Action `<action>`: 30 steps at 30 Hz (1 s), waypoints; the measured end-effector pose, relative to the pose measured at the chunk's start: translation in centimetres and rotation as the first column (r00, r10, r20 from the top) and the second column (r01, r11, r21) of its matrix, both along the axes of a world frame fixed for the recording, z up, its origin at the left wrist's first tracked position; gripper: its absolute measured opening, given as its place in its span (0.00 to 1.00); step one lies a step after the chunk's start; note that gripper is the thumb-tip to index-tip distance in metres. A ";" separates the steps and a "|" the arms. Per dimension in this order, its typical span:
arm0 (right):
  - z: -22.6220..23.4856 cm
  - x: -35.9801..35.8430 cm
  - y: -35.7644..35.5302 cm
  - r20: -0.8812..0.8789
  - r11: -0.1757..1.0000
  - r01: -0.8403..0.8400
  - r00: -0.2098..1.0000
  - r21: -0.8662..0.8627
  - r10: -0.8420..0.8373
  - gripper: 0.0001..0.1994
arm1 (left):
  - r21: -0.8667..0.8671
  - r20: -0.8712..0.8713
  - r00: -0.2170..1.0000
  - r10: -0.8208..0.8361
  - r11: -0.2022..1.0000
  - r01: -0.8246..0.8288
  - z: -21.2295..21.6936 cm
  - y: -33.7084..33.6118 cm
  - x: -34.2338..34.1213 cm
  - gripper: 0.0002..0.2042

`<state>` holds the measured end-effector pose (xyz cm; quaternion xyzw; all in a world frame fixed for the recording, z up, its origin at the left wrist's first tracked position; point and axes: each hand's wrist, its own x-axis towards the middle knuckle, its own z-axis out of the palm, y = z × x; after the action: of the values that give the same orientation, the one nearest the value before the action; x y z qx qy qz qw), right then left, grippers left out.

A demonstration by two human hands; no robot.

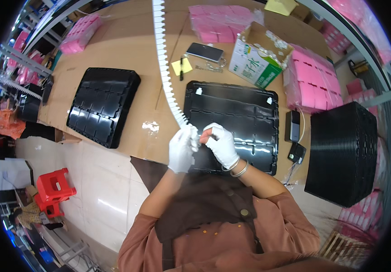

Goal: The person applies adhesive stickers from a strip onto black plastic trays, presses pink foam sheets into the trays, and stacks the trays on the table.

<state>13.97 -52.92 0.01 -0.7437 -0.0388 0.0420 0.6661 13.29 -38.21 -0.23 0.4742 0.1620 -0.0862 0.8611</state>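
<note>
My left hand (182, 149), in a white glove, is closed round the near end of a long white toothed strip (162, 59), which runs back over the table to the far edge. Close beside it, my right hand (221, 145) has its bare fingertips pinched together next to the strip's end; anything between them is too small to make out. Both hands are over the near part of a black plastic tray (231, 106). Two small white pieces lie in the tray, one white piece (198, 91) at its far left corner and another white piece (269, 100) at its far right.
Another black tray (102, 106) lies on the left. Beyond my tray are a phone (205, 52), a black pen (182, 68) and an open carton (256, 59) holding white pieces. Pink packs (313, 79) and stacked black trays (342, 152) stand right; a red stool (55, 186) is lower left.
</note>
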 end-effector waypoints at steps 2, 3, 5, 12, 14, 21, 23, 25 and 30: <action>0.9 -0.5 -1.7 0.119 0.998 -0.012 0.993 -0.054 0.018 0.04 | -0.230 0.082 0.994 -0.072 0.969 0.089 -0.8 1.0 0.3 0.07; 1.9 -0.7 -3.5 0.151 0.996 0.005 0.989 -0.084 0.008 0.04 | -0.190 0.080 0.996 -0.032 0.981 0.046 -1.1 1.5 0.3 0.07; 2.9 -1.5 -9.1 0.160 0.962 0.007 0.986 -0.273 0.038 0.03 | -0.066 0.034 0.995 0.089 0.994 -0.087 -0.4 1.8 0.0 0.08; -0.8 -8.0 -18.7 -0.008 0.549 -0.053 0.996 -0.834 0.084 0.04 | 0.056 0.030 0.993 0.117 0.991 -0.119 -1.9 3.2 -0.3 0.11; -1.8 -8.1 -18.2 0.026 0.462 -0.004 0.998 -0.887 0.059 0.06 | 0.044 0.036 0.992 0.121 0.991 -0.123 -2.0 3.1 -0.4 0.11; -1.6 -7.4 -18.7 -0.117 0.494 -0.099 0.993 -0.864 -0.007 0.08 | 0.124 0.059 0.989 0.132 0.983 -0.139 -3.3 3.7 -0.8 0.13; -2.3 -7.5 -20.5 -0.093 0.602 -0.214 0.970 -0.769 0.226 0.07 | 0.146 0.064 0.989 0.132 0.979 -0.140 -3.4 4.2 -1.0 0.13; -2.0 -7.8 -21.4 -0.082 0.651 -0.230 0.965 -0.723 0.250 0.07 | 0.285 0.071 0.985 0.158 0.943 -0.171 -3.1 4.8 -1.1 0.12; -0.8 -5.0 -21.1 -0.252 0.869 -0.128 0.968 -0.477 0.004 0.08 | 0.341 0.083 0.984 0.155 0.924 -0.175 -3.8 6.7 -1.7 0.12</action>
<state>8.96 -73.99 -0.82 -0.8754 0.0294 0.1640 0.4538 11.59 -31.48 -4.07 0.6053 0.1903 0.0295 0.7723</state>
